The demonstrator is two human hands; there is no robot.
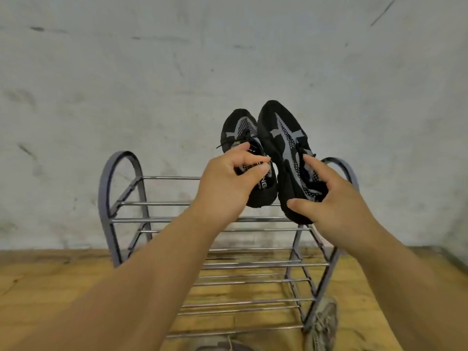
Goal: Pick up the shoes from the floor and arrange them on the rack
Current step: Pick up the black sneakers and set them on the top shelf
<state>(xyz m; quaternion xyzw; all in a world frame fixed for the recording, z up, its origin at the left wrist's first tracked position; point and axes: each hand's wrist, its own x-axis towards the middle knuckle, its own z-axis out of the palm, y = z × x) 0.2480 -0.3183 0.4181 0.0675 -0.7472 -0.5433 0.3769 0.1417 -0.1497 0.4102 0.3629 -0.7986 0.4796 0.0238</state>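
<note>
From the head camera, the left hand (228, 183) grips the heel of the left black shoe (243, 138), and the right hand (326, 198) is closed around the heel of the right black shoe (283, 138). Both shoes sit side by side, toes toward the wall (152, 72), over the top bars of the metal rack (121, 198). A greyish shoe (324, 323) lies on the wooden floor (50, 279) by the rack's right leg.
</note>
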